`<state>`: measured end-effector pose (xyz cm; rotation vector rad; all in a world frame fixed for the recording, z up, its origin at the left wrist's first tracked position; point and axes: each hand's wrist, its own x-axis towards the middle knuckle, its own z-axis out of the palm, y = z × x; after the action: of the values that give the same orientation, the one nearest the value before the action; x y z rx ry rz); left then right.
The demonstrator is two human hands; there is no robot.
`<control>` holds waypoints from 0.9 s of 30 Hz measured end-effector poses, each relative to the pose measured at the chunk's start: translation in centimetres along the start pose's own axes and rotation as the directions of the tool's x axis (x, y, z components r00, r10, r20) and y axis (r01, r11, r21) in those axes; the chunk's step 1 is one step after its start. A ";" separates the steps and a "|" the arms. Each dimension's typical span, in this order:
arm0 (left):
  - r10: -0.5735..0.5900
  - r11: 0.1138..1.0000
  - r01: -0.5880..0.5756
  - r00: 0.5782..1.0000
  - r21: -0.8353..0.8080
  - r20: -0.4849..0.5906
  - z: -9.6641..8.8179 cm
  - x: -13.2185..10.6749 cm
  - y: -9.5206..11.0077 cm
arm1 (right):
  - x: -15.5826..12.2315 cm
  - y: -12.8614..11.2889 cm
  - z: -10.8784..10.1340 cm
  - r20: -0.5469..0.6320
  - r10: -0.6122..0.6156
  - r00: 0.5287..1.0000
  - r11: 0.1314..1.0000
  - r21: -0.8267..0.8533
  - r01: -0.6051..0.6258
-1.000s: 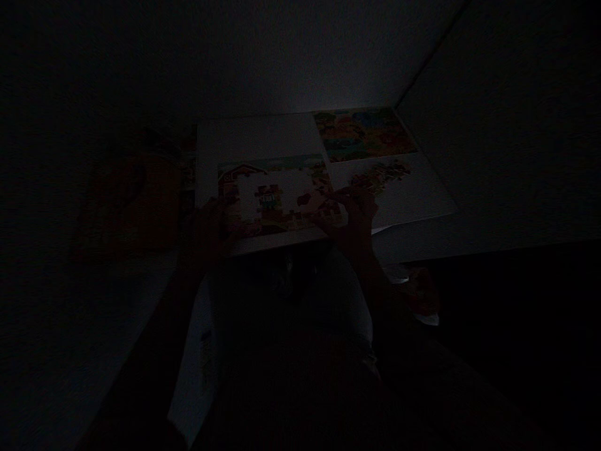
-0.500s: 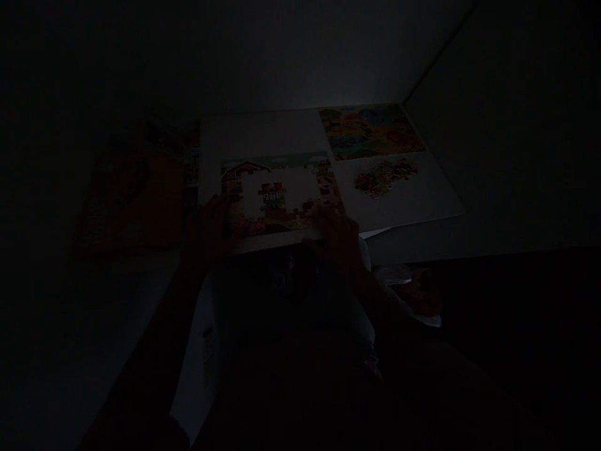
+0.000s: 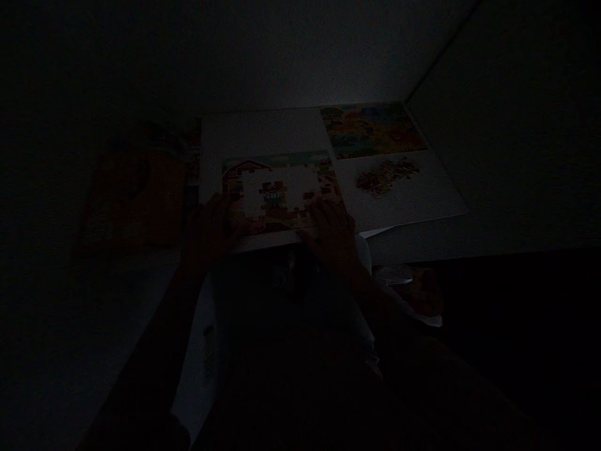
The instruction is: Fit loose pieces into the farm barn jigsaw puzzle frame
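In the dim head view a partly built jigsaw puzzle (image 3: 263,166) lies on a white board (image 3: 263,131). Its border is joined, with a barn at the upper left and a bare middle. A small joined cluster of puzzle pieces (image 3: 275,195) sits inside that middle. My left hand (image 3: 209,232) rests at the puzzle's lower left corner, fingers stretched out. Over the lower right edge lies my right hand (image 3: 334,235), its fingers spread on the puzzle. No piece shows in either hand, though darkness hides detail. A pile of loose puzzle pieces (image 3: 385,177) lies to the right.
A colourful picture sheet (image 3: 373,130) lies at the board's back right. An orange box or packet (image 3: 136,200) is on the left, with dark clutter behind it. Below the board's right edge is a plastic bag (image 3: 417,291). A pale wall (image 3: 282,56) stands behind.
My right hand's fingers have shifted slightly and spread a little more at the puzzle's lower right. My left hand stays almost where it was. The view is darker.
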<state>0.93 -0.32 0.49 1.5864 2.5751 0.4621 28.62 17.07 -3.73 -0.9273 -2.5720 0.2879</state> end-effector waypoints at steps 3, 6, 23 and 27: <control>0.000 1.000 0.000 1.000 -0.005 0.008 -0.1 0.0 0.1 | 0.3 -0.4 0.2 0.007 0.010 1.000 1.000 0.006 -0.010; 0.002 1.000 -0.002 1.000 -0.007 0.015 -0.2 0.1 0.1 | 0.4 -0.3 0.1 0.019 -0.007 1.000 1.000 0.011 0.007; -0.003 1.000 0.003 1.000 -0.001 0.001 0.1 0.0 -0.1 | 0.2 1.2 -0.8 0.055 -0.027 0.998 0.999 -0.019 0.028; 0.009 1.000 -0.009 1.000 -0.004 -0.011 0.3 0.0 -0.4 | 0.1 1.6 -1.0 0.073 -0.037 0.997 0.999 -0.019 0.038</control>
<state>0.69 -0.38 0.08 1.5999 2.5741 0.4784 29.91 18.38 -3.35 -0.8899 -2.6601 0.2908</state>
